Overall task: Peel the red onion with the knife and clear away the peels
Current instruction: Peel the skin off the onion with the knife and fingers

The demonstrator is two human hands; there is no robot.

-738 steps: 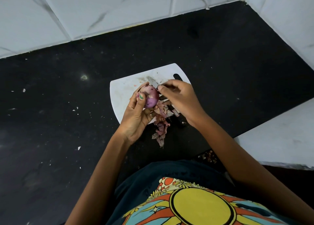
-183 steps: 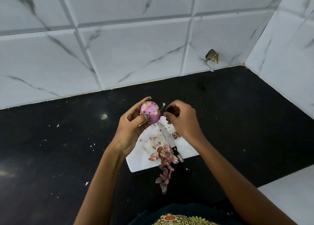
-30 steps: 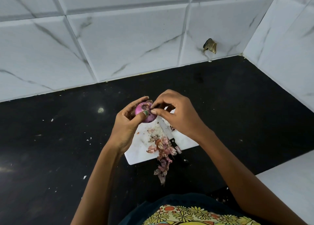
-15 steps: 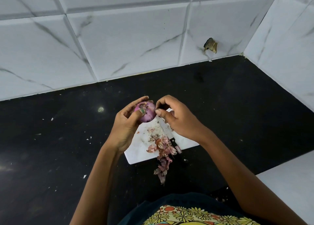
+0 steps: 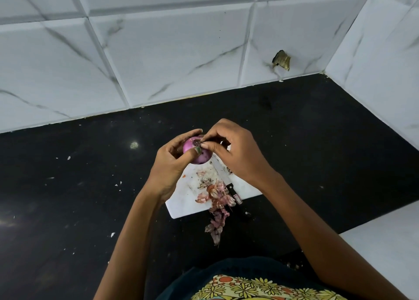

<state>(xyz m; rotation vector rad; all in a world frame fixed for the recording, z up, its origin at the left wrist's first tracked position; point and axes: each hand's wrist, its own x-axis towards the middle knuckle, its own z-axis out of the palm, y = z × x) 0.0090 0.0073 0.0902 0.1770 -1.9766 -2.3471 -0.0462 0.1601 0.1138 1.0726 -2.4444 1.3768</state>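
My left hand (image 5: 172,163) holds the red onion (image 5: 199,155) above the white cutting board (image 5: 188,202). The onion is purple and glossy, with most of its skin off. My right hand (image 5: 235,154) pinches a bit of peel at the onion's top end with thumb and forefinger. The knife (image 5: 223,179) lies on the board under my right hand, black handle toward me. A pile of pink peels (image 5: 217,200) lies on the board's near edge and spills onto the black counter (image 5: 79,197).
White marbled wall tiles (image 5: 158,50) rise behind the counter and at the right. A broken hole (image 5: 281,59) shows in one tile. A white surface (image 5: 385,243) sits at the lower right. Small white flecks dot the counter.
My right hand has gone back to the onion's top and pinches at it again after drawing slightly away. The onion has turned a little in my left hand.
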